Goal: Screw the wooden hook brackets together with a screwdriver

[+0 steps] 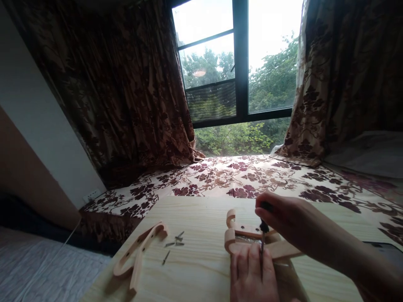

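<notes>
My right hand (280,209) is closed around the black handle of a screwdriver (263,226), held upright. Its shaft runs down between the fingers of my left hand (253,272), where the tip is hidden. Those left fingers press over a curved wooden hook (230,242), covering much of it. Just behind it lies another curved wooden hook (245,229) with dark screw holes. Under both is a flat piece (288,274) that looks wrapped in clear plastic. Several screws (179,241) lie loose on the pale wooden board (192,277), left of my hands.
Two more curved wooden hooks (140,251) lie at the board's left side. A dark phone-like object (382,249) is at the right edge. Behind the board is a floral window-seat cover (220,178), with floral curtains (135,92) beside the window. Grey bedding (47,260) lies lower left.
</notes>
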`<state>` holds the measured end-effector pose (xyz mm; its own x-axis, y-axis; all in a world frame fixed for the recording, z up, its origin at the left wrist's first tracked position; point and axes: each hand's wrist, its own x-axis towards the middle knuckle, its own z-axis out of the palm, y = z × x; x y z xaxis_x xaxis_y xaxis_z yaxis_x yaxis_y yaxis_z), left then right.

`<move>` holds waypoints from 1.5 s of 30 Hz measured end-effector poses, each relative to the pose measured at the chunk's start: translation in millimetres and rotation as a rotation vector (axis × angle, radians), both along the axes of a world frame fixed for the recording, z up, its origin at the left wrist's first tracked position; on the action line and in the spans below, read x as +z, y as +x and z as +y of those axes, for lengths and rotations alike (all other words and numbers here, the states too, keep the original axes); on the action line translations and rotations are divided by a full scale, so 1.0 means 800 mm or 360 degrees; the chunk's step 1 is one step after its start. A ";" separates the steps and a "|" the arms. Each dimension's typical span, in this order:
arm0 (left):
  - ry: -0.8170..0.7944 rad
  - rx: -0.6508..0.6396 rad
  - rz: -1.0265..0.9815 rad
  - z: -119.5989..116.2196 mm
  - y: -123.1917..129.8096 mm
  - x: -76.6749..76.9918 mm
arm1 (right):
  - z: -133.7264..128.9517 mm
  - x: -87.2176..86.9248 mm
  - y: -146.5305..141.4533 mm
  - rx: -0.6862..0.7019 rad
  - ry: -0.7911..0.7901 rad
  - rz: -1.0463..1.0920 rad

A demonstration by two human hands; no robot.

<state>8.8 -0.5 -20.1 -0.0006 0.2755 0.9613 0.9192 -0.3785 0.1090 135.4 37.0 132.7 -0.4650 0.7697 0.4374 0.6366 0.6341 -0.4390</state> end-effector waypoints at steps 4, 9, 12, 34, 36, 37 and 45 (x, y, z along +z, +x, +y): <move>0.0026 -0.0003 -0.0014 0.000 -0.002 -0.002 | 0.001 0.000 0.001 -0.0027 -0.0001 -0.0022; -0.0103 0.0003 0.0138 -0.003 -0.007 -0.001 | 0.005 -0.002 0.000 -0.0103 0.0071 -0.0054; -0.0101 0.0004 0.0088 -0.006 -0.007 0.000 | 0.004 0.000 -0.001 -0.0117 0.0071 -0.0024; 0.0222 0.0267 -0.0124 0.017 0.020 -0.011 | 0.007 -0.016 -0.023 -0.0127 0.0386 -0.0066; 0.0257 0.0267 -0.0214 0.017 0.024 -0.010 | 0.006 -0.016 -0.028 -0.0122 0.0451 -0.0066; 0.0270 0.0282 -0.0266 0.017 0.025 -0.008 | 0.006 -0.017 -0.029 -0.0121 0.0474 -0.0064; 0.0145 0.0244 0.0138 0.012 0.003 -0.013 | 0.006 -0.020 -0.025 -0.0161 0.0502 -0.0092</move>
<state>11.6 8.8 -30.4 0.0478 0.1904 0.9805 0.9713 -0.2377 -0.0012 115.1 41.5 116.6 -0.4241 0.6442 0.6366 0.7214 0.6652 -0.1925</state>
